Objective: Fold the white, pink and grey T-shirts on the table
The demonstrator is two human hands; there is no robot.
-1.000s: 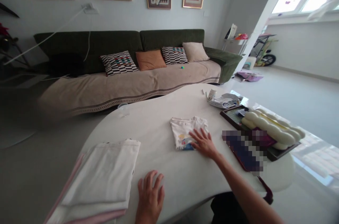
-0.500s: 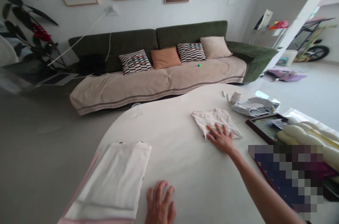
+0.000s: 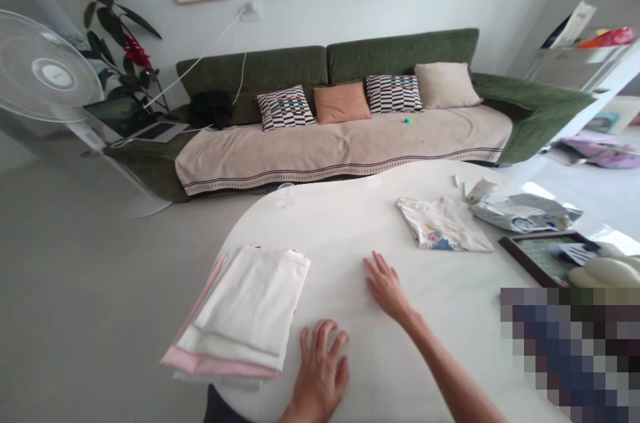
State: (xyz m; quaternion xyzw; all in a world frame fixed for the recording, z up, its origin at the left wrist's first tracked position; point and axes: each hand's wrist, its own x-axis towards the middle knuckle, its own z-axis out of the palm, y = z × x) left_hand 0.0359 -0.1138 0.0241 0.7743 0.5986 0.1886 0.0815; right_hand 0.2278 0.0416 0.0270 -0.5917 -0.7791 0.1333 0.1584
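To R of the right fingers [image 3: 379,262], a pixelated patch [image 3: 565,356] hides its item, so type unclear. The puffy cream thing [image 3: 607,272] beyond it is cut by right edge. Also beyond these fingers, some letters on the folded shirt [image 3: 445,215] are too small to read w/ certainty. To L of the left fingers [image 3: 325,330], the lower layers of the cloth stack [image 3: 250,303] are mostly covered; far beyond, the fan [image 3: 55,73] is cut by left edge.
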